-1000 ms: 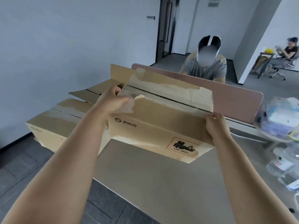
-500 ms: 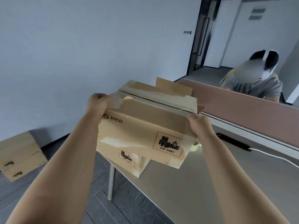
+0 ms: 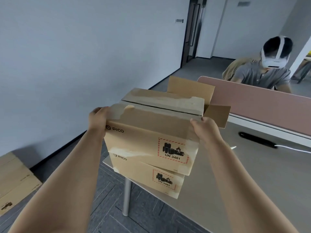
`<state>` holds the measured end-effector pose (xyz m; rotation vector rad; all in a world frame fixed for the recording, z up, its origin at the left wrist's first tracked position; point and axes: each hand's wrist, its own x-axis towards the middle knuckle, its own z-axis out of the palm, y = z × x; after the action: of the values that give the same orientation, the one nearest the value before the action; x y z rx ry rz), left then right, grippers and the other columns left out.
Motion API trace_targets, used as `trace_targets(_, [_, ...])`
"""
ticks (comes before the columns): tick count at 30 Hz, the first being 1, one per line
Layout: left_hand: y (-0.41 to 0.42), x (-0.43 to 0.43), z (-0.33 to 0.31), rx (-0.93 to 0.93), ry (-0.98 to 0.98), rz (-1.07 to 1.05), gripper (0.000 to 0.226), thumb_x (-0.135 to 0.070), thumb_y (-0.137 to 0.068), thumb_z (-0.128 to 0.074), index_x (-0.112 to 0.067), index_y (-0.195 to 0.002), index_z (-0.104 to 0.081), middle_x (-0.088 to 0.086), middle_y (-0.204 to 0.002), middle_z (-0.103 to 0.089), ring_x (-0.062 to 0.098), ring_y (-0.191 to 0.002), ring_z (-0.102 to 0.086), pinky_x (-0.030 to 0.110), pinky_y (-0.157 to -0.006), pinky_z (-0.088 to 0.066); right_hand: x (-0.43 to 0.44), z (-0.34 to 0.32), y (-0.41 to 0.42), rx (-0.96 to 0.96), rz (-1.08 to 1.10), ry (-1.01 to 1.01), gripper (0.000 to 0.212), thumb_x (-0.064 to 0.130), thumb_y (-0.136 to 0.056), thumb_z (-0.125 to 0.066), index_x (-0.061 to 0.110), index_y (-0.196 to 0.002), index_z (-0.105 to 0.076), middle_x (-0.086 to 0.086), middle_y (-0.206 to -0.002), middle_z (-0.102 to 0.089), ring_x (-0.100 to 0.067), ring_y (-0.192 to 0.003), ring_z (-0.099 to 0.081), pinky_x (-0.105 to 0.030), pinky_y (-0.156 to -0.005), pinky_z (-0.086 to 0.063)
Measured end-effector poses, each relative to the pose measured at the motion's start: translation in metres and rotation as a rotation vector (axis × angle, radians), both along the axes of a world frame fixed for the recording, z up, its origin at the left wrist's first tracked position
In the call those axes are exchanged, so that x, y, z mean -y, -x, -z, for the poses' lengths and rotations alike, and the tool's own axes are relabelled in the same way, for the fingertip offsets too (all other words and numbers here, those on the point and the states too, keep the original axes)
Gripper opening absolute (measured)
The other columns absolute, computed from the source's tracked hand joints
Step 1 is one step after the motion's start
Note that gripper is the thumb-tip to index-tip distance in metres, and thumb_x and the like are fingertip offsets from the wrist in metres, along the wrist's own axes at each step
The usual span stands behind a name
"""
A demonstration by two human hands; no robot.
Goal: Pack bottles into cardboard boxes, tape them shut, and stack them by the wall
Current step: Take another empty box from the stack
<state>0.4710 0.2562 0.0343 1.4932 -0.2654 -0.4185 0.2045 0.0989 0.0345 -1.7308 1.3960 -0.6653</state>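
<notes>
I hold a brown PICO cardboard box (image 3: 148,142) with its top flaps folded down and torn tape remnants along them. My left hand (image 3: 97,118) grips its upper left corner and my right hand (image 3: 202,126) grips its upper right corner. It sits on top of a second, similar PICO box (image 3: 151,180) that stands at the left corner of the table (image 3: 244,190). Behind them, a third box (image 3: 193,88) stands with its flaps open. No bottles are in view.
More cardboard boxes (image 3: 15,182) stand on the dark floor by the grey wall at lower left. A pink divider (image 3: 260,105) runs along the table's far edge, with a seated person wearing a headset (image 3: 262,74) behind it. A black cable bar (image 3: 257,142) lies on the table.
I have turned left with the held box; it moved from above the table's middle onto the second box at the table's left corner. Both hands keep their grip.
</notes>
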Motion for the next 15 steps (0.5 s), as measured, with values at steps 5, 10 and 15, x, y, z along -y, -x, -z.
trace_targets(5, [-0.016,0.012,0.000,-0.003,-0.018,-0.003,0.010,-0.017,-0.077,-0.060,-0.020,-0.068,-0.060,0.003,-0.074,-0.059,0.024,-0.074,-0.053,0.030,-0.060,-0.037,-0.004,0.000,-0.008,-0.100,0.050,-0.013,0.046,0.038,-0.087,-0.049,0.008,-0.121,-0.049,-0.009,-0.110,-0.065,-0.029,-0.101,-0.060,-0.036,-0.085,-0.046])
trace_targets(10, [-0.016,0.015,0.000,0.015,-0.038,-0.018,0.014,-0.018,-0.079,-0.058,-0.021,-0.065,-0.058,0.000,-0.069,-0.056,0.021,-0.067,-0.049,0.027,-0.055,-0.034,-0.006,-0.001,-0.012,-0.103,0.071,-0.021,0.050,0.039,-0.089,-0.051,0.006,-0.126,-0.042,-0.012,-0.119,-0.059,-0.031,-0.108,-0.057,-0.040,-0.092,-0.046])
trace_targets(15, [-0.009,0.015,-0.002,0.070,-0.081,-0.091,0.015,-0.021,-0.083,-0.055,-0.018,-0.069,-0.059,-0.005,-0.065,-0.052,0.012,-0.058,-0.044,0.024,-0.049,-0.031,-0.014,-0.007,-0.014,-0.109,0.073,0.014,0.050,0.035,-0.090,-0.053,0.005,-0.128,-0.040,-0.015,-0.120,-0.054,-0.032,-0.109,-0.054,-0.040,-0.093,-0.046])
